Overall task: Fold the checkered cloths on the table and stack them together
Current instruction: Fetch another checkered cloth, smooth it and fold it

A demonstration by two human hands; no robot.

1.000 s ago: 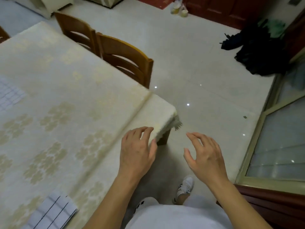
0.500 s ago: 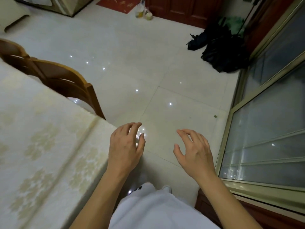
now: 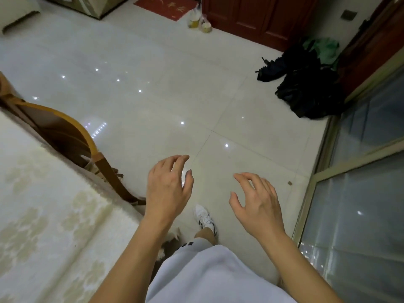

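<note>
Table [image 3: 50, 215], cream with a faint, perhaps floral pattern, sits beside both loosely curled, empty hands [image 3: 168, 189] [image 3: 256, 204].

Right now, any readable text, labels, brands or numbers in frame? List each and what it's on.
No readable text anywhere in this frame.
Red floor mat by the dark red wooden door: yellowish markings, too blurred to read.
Grey shorts: small black squares on the hem, a mark, not letters.
White sneaker: dark stripes, no legible brand.
Both the left hand and right hand hold nothing.
</note>
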